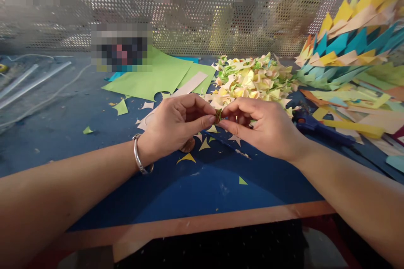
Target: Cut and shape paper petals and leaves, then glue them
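Note:
My left hand (pixel 176 122), with a silver bangle at the wrist, and my right hand (pixel 261 126) meet near the middle of the view. Both pinch a small greenish bundle (pixel 218 115) between thumbs and fingertips; it looks like thin stacked pieces, too small to make out fully. Just behind my hands lies a heap of small cut paper pieces (pixel 252 77) in cream, yellow and green. Star-like paper scraps (pixel 205 144) are scattered on the blue table (pixel 208 193) beneath and around them.
Green paper sheets (pixel 158 73) lie behind my left hand. A blue glue gun (pixel 325 131) and paper strips (pixel 356 128) are on the right, below a layered folded-paper construction (pixel 353 46). Clear sticks (pixel 34 84) lie at left. A perforated metal screen (pixel 189 17) stands behind.

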### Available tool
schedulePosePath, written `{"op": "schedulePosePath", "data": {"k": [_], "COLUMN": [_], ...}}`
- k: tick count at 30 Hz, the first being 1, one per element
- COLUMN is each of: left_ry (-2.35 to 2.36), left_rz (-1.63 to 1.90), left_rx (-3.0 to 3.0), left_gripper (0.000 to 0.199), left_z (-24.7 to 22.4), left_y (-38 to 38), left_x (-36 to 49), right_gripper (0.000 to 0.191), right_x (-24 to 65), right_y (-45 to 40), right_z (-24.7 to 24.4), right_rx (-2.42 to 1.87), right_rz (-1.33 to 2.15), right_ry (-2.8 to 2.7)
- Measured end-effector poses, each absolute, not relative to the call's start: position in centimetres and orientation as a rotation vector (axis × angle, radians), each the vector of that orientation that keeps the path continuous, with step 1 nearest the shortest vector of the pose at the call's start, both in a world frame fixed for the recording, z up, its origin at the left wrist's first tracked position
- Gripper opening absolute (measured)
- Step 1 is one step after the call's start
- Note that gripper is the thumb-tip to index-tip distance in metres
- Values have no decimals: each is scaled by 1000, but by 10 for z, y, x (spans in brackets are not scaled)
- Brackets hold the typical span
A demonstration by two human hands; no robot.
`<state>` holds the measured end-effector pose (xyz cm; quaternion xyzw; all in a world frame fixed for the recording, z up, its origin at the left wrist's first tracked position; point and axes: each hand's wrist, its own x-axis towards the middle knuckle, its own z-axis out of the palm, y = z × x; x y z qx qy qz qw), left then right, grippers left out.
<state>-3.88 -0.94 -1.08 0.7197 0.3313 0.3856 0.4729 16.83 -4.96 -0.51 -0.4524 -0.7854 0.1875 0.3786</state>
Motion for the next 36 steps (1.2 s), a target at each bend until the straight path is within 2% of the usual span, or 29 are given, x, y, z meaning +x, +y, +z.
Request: {"op": "schedulePosePath", "data": {"k": [11,21,36], "left_ry": [825,797,788], "left_rz": [967,1050,1075], "left_rx": [1777,1780,1831], "left_gripper": [11,25,22], "left_z": [-10,-9,-7], "left_y": [-11,-12,-14], "left_x": [-38,-35,-34], "right_gripper": [18,18,19], "right_x": [168,168,169], "right_y": [-49,-48,-48], "right_z": [-5,-5,-5], "right_rx": [-1174,-1186,-1188], "right_rz": [514,511,520], "right_ry": [-2004,-2001,-2004]}}
